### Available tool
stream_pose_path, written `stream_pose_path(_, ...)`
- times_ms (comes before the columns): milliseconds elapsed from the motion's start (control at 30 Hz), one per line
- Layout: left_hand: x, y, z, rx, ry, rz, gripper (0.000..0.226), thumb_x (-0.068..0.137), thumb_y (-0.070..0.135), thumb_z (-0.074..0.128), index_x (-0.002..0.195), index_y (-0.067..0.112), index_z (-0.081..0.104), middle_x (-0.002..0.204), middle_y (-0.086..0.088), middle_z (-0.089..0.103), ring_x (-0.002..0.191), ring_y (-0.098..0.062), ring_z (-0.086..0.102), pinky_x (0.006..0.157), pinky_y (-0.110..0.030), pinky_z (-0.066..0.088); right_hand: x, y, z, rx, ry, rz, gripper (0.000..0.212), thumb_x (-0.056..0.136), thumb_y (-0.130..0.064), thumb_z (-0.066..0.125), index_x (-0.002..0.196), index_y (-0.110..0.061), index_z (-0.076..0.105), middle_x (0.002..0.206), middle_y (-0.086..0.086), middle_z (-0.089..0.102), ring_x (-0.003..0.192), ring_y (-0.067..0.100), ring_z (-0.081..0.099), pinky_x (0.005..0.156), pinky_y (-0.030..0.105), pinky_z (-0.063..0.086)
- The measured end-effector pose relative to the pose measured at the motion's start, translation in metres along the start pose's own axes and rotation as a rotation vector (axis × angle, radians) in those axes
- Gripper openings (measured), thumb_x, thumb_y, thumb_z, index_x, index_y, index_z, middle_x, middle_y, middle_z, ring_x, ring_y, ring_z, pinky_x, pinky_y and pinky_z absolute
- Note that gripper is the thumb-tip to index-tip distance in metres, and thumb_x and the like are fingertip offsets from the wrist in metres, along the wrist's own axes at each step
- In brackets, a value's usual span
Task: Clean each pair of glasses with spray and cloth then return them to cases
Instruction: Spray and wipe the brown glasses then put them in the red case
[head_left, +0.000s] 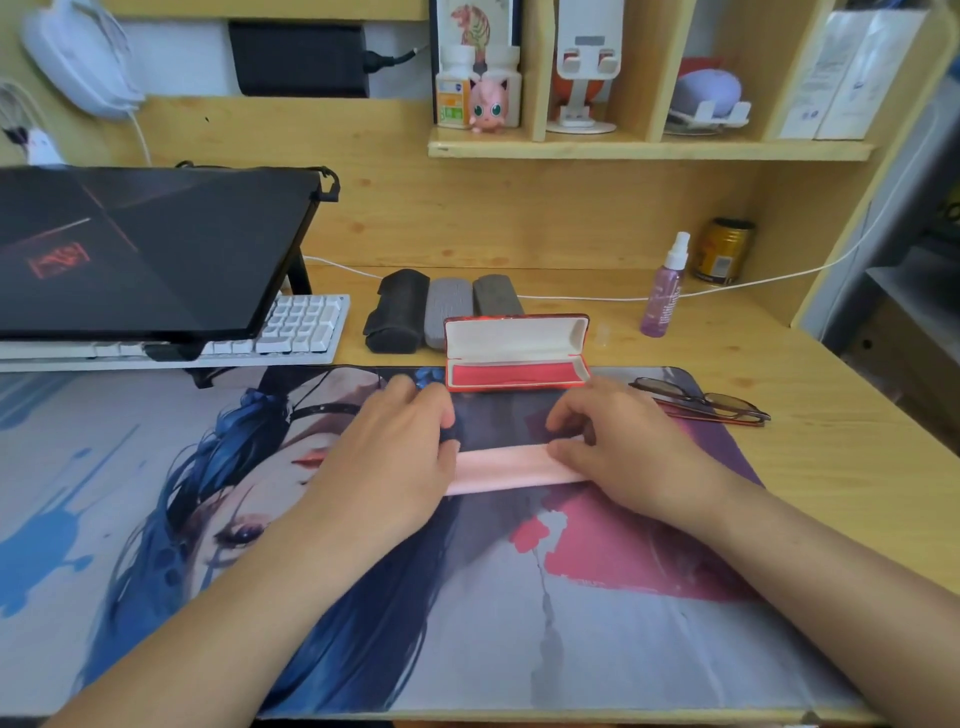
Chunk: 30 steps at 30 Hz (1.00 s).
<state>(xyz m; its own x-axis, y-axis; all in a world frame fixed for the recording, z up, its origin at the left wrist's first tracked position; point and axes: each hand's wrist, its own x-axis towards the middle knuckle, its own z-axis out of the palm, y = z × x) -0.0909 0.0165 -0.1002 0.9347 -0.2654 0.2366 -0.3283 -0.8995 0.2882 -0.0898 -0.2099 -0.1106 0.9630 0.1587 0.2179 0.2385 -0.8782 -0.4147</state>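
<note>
A pink cloth (506, 467) lies folded into a narrow strip on the printed desk mat (467, 623). My left hand (400, 447) grips its left end and my right hand (613, 441) pinches its right end. Just behind the cloth stands an open red glasses case (514, 351) with a white lid lining and nothing inside. Dark-framed glasses (701, 402), folded, lie at the mat's right edge, apart from my hands. A purple spray bottle (665, 291) stands upright behind them.
Three closed cases, one black (397, 312) and two grey (449, 312), lie side by side behind the open case. A laptop on a stand (145, 249) and a white keyboard (301, 327) fill the left. A can (722, 252) and a white cable sit at the back right.
</note>
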Motion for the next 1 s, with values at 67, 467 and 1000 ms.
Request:
stream_pose_path(67, -0.003, -0.001, -0.007, -0.044, 0.037, 0.136, 0.006, 0.097, 0.037, 0.058, 0.101, 0.033, 0.056, 0.105, 0.015, 0.045, 0.099, -0.008, 0.042, 0.08, -0.027, 0.036, -0.005, 0.0, -0.003, 0.044, 0.097, -0.068, 0.013, 0.087, -0.027, 0.073, 0.1, -0.026, 0.069, 0.099, -0.01, 0.051, 0.092, 0.01, 0.051, 0.082, 0.023, 0.038)
stream_pose_path(467, 0.007, -0.007, -0.008, 0.074, -0.132, 0.369, 0.012, 0.093, 0.032, 0.056, 0.088, 0.03, 0.067, 0.086, 0.013, 0.062, 0.081, -0.008, 0.055, 0.079, -0.03, 0.047, -0.01, -0.009, -0.009, -0.202, -0.184, -0.372, 0.043, 0.087, -0.065, 0.05, 0.107, -0.029, 0.064, 0.098, -0.011, 0.053, 0.093, 0.009, 0.05, 0.081, 0.031, 0.046)
stream_pose_path(1000, 0.092, -0.017, -0.003, 0.005, 0.381, 0.406, 0.024, 0.08, -0.004, 0.071, 0.089, 0.018, 0.073, 0.083, 0.008, 0.065, 0.077, -0.02, 0.059, 0.067, -0.04, 0.046, 0.066, 0.041, -0.026, -0.254, 0.393, -0.37, 0.018, 0.077, 0.003, 0.071, 0.086, -0.014, 0.069, 0.083, 0.002, 0.064, 0.082, 0.029, 0.053, 0.07, 0.039, 0.045)
